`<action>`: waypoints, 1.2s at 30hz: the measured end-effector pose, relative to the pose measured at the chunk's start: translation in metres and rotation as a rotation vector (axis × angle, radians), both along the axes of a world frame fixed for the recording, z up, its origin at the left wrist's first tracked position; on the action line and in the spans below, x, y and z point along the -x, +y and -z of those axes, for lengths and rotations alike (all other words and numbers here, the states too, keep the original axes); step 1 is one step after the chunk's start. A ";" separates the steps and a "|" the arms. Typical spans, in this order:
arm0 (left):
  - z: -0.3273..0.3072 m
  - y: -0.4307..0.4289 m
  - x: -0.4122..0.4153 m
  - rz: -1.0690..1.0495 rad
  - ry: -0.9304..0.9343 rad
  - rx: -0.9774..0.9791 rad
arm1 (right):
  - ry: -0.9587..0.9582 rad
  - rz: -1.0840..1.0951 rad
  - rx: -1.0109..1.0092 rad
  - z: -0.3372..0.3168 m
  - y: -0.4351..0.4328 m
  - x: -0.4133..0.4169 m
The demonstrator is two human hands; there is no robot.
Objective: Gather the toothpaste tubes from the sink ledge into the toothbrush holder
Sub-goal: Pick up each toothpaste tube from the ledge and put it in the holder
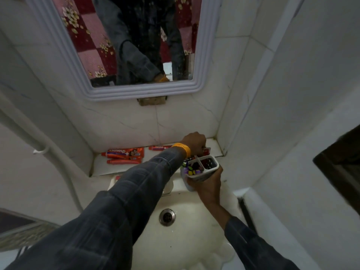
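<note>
Two hands work: the left hand [194, 142] pinches a tube [206, 151] at the ledge's [101, 168] right corner, just above the holder [200, 168] gripped by the right hand [208, 184].

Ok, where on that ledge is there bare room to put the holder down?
The ledge is bare along its front edge, below the orange tubes. Its back row is crowded: tubes left, another tube mid, left hand at the right. The right hand grips the holder above the basin, also bare.
</note>
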State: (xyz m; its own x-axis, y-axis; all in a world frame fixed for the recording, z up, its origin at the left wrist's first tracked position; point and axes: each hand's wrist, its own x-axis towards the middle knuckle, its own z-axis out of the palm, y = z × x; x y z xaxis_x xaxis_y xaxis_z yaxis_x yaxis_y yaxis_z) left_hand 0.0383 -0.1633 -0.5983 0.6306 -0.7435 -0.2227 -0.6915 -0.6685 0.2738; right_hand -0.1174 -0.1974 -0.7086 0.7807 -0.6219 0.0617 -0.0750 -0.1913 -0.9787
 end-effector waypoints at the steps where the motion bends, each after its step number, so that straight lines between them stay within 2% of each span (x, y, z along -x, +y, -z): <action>1: -0.002 0.002 -0.003 -0.016 0.017 0.040 | -0.003 0.000 0.002 0.000 0.000 0.000; 6: -0.028 0.051 -0.033 -0.177 0.120 0.245 | 0.015 0.005 -0.037 0.002 0.000 0.005; 8: -0.021 0.088 -0.048 -0.274 0.082 0.201 | 0.007 0.008 -0.053 -0.002 0.003 0.006; 12: 0.021 0.165 -0.055 -0.448 0.012 -0.029 | -0.013 0.020 -0.064 -0.009 0.007 0.006; 16: 0.057 0.223 -0.055 -0.512 0.014 -0.182 | 0.027 0.028 -0.020 -0.002 0.006 0.003; 20: 0.069 0.236 -0.057 -0.523 -0.068 -0.129 | 0.040 0.062 0.014 0.005 0.008 0.002; 27: 0.073 0.232 -0.058 -0.466 -0.077 -0.140 | 0.034 0.067 0.011 0.009 0.007 0.002; 31: 0.052 0.233 -0.054 -0.469 -0.051 -0.047 | 0.032 0.053 0.008 0.010 0.007 0.003; 34: 0.014 0.220 -0.055 -0.537 -0.026 0.186 | 0.021 0.030 -0.013 0.005 0.009 0.005; 36: -0.019 0.202 -0.054 -0.509 -0.034 0.335 | 0.020 0.020 -0.032 0.003 0.010 0.005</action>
